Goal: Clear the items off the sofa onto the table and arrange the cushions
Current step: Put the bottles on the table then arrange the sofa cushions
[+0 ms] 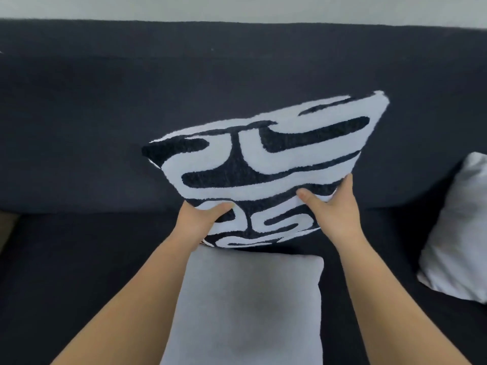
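Observation:
A black-and-white patterned cushion (263, 164) is held up in front of the dark sofa's backrest (105, 114), tilted with its right corner higher. My left hand (200, 219) grips its lower left edge, thumb on the front. My right hand (334, 206) grips its lower right edge the same way. Below it, a plain light grey cushion (250, 306) lies flat on the sofa seat between my forearms. Another light grey cushion (458, 233) leans at the right end of the sofa.
The dark seat (79, 259) stretches to the left of my arms. A pale wall (237, 7) shows above the backrest. A sliver of something brownish (6, 227) shows at the left edge.

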### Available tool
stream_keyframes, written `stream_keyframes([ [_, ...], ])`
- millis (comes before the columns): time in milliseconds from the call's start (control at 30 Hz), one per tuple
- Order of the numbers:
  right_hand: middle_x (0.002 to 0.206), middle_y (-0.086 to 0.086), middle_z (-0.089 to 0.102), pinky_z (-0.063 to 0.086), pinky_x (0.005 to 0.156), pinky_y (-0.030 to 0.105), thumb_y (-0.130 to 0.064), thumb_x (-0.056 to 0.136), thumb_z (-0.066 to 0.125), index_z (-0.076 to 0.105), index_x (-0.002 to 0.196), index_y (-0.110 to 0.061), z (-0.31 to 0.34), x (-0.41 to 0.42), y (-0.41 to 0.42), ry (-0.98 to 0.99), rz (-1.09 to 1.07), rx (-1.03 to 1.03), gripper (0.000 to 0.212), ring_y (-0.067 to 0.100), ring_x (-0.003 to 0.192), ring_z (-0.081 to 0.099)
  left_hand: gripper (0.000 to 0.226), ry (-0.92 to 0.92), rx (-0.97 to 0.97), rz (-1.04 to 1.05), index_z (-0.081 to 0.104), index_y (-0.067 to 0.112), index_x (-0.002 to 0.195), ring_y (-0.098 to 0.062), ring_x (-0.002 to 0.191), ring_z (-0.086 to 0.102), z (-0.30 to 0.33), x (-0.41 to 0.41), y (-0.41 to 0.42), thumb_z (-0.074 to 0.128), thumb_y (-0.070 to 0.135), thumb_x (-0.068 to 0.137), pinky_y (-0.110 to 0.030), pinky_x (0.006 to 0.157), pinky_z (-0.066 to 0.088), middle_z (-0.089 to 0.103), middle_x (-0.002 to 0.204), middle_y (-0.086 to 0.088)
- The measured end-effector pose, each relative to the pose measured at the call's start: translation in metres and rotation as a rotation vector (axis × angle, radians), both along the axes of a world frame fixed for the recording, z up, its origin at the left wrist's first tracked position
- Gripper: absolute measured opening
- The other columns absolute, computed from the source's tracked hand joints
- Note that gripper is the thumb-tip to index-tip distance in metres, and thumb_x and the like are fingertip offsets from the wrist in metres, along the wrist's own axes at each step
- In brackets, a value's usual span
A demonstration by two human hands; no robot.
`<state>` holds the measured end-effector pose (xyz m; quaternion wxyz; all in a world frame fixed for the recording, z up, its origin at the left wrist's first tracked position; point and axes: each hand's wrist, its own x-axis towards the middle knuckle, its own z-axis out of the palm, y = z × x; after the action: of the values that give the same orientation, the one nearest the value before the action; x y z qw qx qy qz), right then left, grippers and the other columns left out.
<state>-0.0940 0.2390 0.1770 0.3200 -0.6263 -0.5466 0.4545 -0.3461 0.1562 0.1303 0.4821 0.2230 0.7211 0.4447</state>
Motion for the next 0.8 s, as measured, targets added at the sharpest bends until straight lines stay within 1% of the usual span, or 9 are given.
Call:
stream_keyframes([
  [133, 0.119, -0.022, 0.055, 0.041, 0.087, 0.026, -0.042, 0.087, 0.069, 0.036, 0.136, -0.040, -0.022, 0.026, -0.015, 0.044, -0.036, -0.145, 0.059, 0.009, 0.112, 0.057, 0.043, 0.030, -0.129, -0.128, 0.068, 0.026, 0.122, -0.004, 0.105, 0.068, -0.003, 0.027, -0.013, 0.084, 0.031, 0.082, -0.041, 0.105, 0.053, 0.075, 0.113, 0.012],
  [233, 0.109, -0.033, 0.051, 0.039, 0.087, 0.025, -0.046, 0.092, 0.061, 0.030, 0.147, -0.038, -0.030, 0.044, -0.021, 0.114, -0.086, -0.235, 0.063, 0.003, 0.106, 0.054, 0.034, 0.071, -0.152, -0.143, 0.070, 0.031, 0.111, -0.001, 0.102, 0.067, 0.007, 0.040, -0.004, 0.083, 0.039, 0.081, -0.030, 0.093, 0.055, 0.077, 0.105, 0.017],
  [300, 0.113, -0.030, 0.051, 0.038, 0.087, 0.026, -0.050, 0.091, 0.060, 0.029, 0.147, -0.037, -0.034, 0.047, -0.012, 0.099, -0.071, -0.243, 0.065, 0.003, 0.102, 0.052, 0.032, 0.080, -0.155, -0.091, 0.068, 0.033, 0.104, 0.000, 0.097, 0.066, 0.004, 0.040, 0.005, 0.085, 0.041, 0.078, -0.022, 0.080, 0.051, 0.074, 0.099, 0.019],
  [333, 0.119, -0.024, 0.051, 0.039, 0.088, 0.027, -0.052, 0.090, 0.061, 0.028, 0.148, -0.035, -0.040, 0.047, -0.007, 0.091, -0.060, -0.273, 0.069, 0.006, 0.105, 0.051, 0.034, 0.069, -0.165, -0.070, 0.068, 0.032, 0.104, -0.001, 0.097, 0.065, -0.001, 0.041, 0.007, 0.085, 0.043, 0.078, -0.023, 0.080, 0.049, 0.073, 0.100, 0.018],
  [400, 0.134, -0.013, 0.051, 0.041, 0.093, 0.030, -0.055, 0.086, 0.063, 0.023, 0.151, -0.031, -0.048, 0.039, 0.002, 0.042, -0.035, -0.291, 0.080, 0.014, 0.116, 0.052, 0.042, 0.047, -0.199, -0.061, 0.065, 0.031, 0.109, -0.006, 0.101, 0.065, -0.011, 0.042, 0.010, 0.085, 0.047, 0.076, -0.028, 0.089, 0.048, 0.071, 0.105, 0.017],
  [533, 0.150, -0.005, 0.046, 0.040, 0.110, 0.046, -0.076, 0.065, 0.062, 0.012, 0.153, -0.038, -0.060, 0.035, 0.006, -0.013, -0.034, -0.265, 0.107, 0.024, 0.134, 0.047, 0.085, 0.043, -0.201, -0.025, 0.057, 0.024, 0.136, -0.017, 0.121, 0.062, -0.020, 0.042, 0.014, 0.085, 0.060, 0.063, -0.040, 0.109, 0.047, 0.069, 0.124, 0.010],
  [600, 0.148, -0.004, 0.047, 0.042, 0.109, 0.047, -0.073, 0.066, 0.063, 0.015, 0.151, -0.041, -0.058, 0.040, 0.001, -0.003, -0.030, -0.253, 0.103, 0.022, 0.132, 0.048, 0.085, 0.043, -0.159, -0.046, 0.053, 0.026, 0.140, -0.014, 0.122, 0.060, -0.019, 0.042, 0.011, 0.086, 0.057, 0.067, -0.039, 0.111, 0.045, 0.067, 0.128, 0.012],
  [733, 0.130, -0.015, 0.059, 0.051, 0.099, 0.037, -0.046, 0.081, 0.072, 0.039, 0.141, -0.038, -0.063, 0.053, -0.025, 0.051, -0.085, -0.149, 0.069, 0.005, 0.117, 0.058, 0.067, 0.101, -0.094, -0.116, 0.050, 0.033, 0.133, 0.000, 0.108, 0.063, -0.022, 0.037, -0.012, 0.087, 0.031, 0.078, -0.033, 0.101, 0.050, 0.067, 0.119, 0.017],
  [800, 0.130, -0.009, 0.058, 0.050, 0.099, 0.040, -0.049, 0.077, 0.073, 0.038, 0.142, -0.037, -0.073, 0.056, -0.044, -0.019, -0.133, -0.140, 0.074, 0.011, 0.120, 0.055, 0.082, 0.120, -0.130, -0.136, 0.044, 0.032, 0.144, -0.003, 0.113, 0.062, -0.027, 0.031, -0.031, 0.089, 0.030, 0.076, -0.035, 0.102, 0.050, 0.065, 0.127, 0.012],
])
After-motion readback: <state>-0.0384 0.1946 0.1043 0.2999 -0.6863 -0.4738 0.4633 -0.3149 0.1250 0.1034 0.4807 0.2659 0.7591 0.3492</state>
